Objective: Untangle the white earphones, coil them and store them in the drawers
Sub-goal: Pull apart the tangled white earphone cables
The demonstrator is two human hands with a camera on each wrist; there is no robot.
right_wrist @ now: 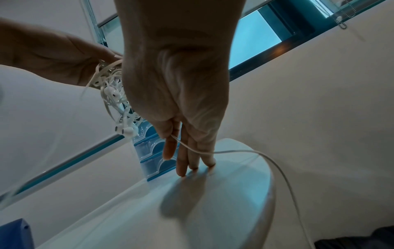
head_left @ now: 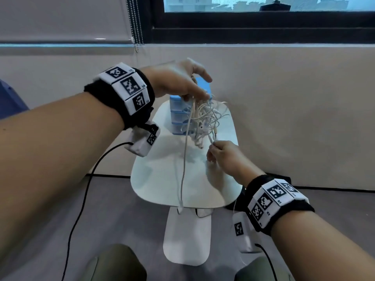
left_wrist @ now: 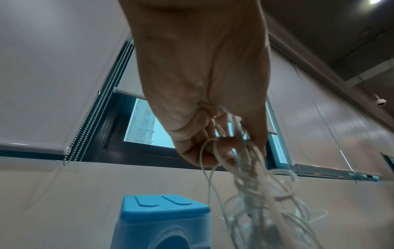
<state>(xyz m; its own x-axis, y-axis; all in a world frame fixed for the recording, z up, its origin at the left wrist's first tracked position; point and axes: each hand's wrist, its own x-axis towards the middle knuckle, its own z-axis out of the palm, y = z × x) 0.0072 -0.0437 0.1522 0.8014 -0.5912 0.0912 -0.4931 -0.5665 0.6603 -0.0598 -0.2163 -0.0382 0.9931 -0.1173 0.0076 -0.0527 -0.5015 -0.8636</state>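
One white table (head_left: pixel 162 179) beneath dark-framed window (head_left: pixel 263 23).

The white earphones (head_left: pixel 205 118) hang as a tangled bundle of thin cords above the table, in front of your blue drawers (head_left: pixel 180 116). The drawers stand upright, three clear-fronted tiers stacked, all closed.

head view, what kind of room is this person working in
Probably an office or a lab-like room, though that is a guess. A roller blind with a bead chain hangs beside a dark-framed window that looks out on tall buildings, and a small white side table stands on grey floor against a plain wall.
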